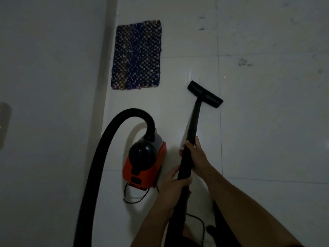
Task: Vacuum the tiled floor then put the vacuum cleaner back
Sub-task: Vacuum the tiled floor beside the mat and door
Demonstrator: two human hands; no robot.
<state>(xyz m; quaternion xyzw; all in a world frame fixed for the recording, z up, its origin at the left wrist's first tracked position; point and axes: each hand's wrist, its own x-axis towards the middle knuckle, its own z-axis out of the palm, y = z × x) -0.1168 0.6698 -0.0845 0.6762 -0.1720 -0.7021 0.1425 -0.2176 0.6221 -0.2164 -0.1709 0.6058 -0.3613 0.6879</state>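
A red and black vacuum cleaner [145, 163] stands on the white tiled floor [267, 131], close to the wall. Its ribbed black hose [99, 157] arcs up from the top and runs down to the lower left. Both hands hold the black wand [191, 132]. My right hand [196, 155] grips it higher up, and my left hand [175, 184] grips it just below. The flat black floor nozzle [204, 94] rests on the tiles ahead of me, angled to the right.
A dark checkered mat [137, 55] lies on the floor beside the wall [49, 86]. The black power cord [131, 198] loops behind the vacuum and trails near my feet. Dark smudges [244, 62] mark the tiles at the far right.
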